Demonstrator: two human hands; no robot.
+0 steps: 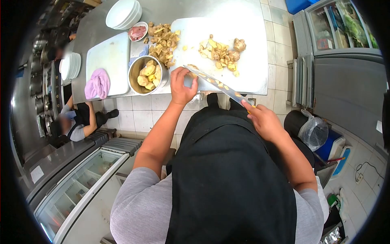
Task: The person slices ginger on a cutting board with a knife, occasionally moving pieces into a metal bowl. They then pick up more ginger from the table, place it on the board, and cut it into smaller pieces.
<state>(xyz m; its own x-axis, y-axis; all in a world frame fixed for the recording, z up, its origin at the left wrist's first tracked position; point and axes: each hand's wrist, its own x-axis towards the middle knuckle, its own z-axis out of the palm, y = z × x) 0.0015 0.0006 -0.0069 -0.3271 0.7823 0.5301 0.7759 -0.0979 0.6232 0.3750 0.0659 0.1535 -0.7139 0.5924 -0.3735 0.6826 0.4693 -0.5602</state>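
My right hand (264, 121) grips the yellow handle of a long knife (221, 86), its blade slanting up and left over the near edge of the white cutting board (254, 77). Bits of ginger cling to the blade. Near the knife's tip is my left hand (183, 86), fingers curled and thumb apart; whether it touches the blade or holds a piece is unclear. Ginger pieces and peel (219, 53) lie on the board, with a knobbly root (239, 44) beside them. To the left, a metal pot (162, 77) holds peeled pieces.
A heap of ginger peel (163, 42) lies between the two boards. Further left are a second board (115, 57), a pink cloth (97, 83), a dish of meat (138, 31) and stacked white bowls (123, 14). Two people are at the left.
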